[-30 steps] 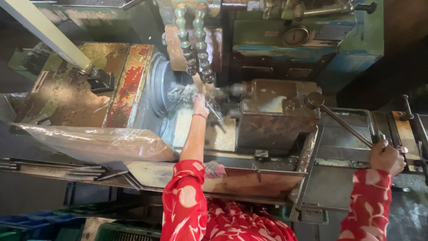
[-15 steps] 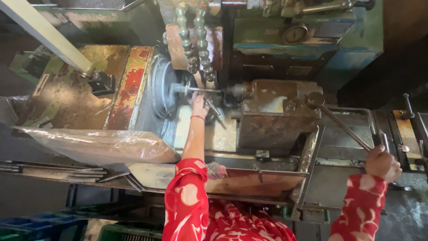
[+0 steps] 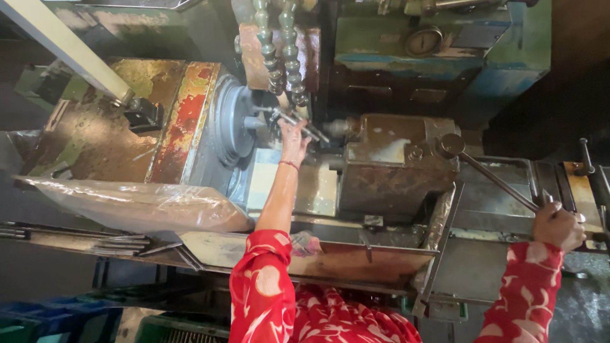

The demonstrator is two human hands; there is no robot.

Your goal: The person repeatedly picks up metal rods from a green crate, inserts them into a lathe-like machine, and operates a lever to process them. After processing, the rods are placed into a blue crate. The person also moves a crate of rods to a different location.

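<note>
Old lathe (image 3: 381, 171), green and blue paint chipped, rust-brown casting, oil film over everything. Headstock side carries a grey round chuck (image 3: 232, 124), ribbed, facing right toward the boxy brown turret block (image 3: 394, 165)

Clear plastic sheet (image 3: 133, 206) draped over the front left, wrinkled and cloudy. Sheet-metal chip tray (image 3: 356, 260) runs below, dull and stained

Two segmented coolant hoses (image 3: 279, 51), beaded green-grey, hang down over the gap between chuck and turret

Long steel lever (image 3: 495, 181), thin and straight, slants from a round hub on the turret down to the right

Left hand (image 3: 293, 136) reaches up and forward into that gap, just right of the chuck face, fingers pinched around a small metal workpiece (image 3: 276, 117) at the chuck's nose. Piece is slim and bright; its long axis looks level, in line with the spindle, though it is too small to be sure. Left hand is on it, right is well apart

Right hand (image 3: 559, 225) clenched around the lever's lower end, far right, red patterned sleeve behind it
</note>
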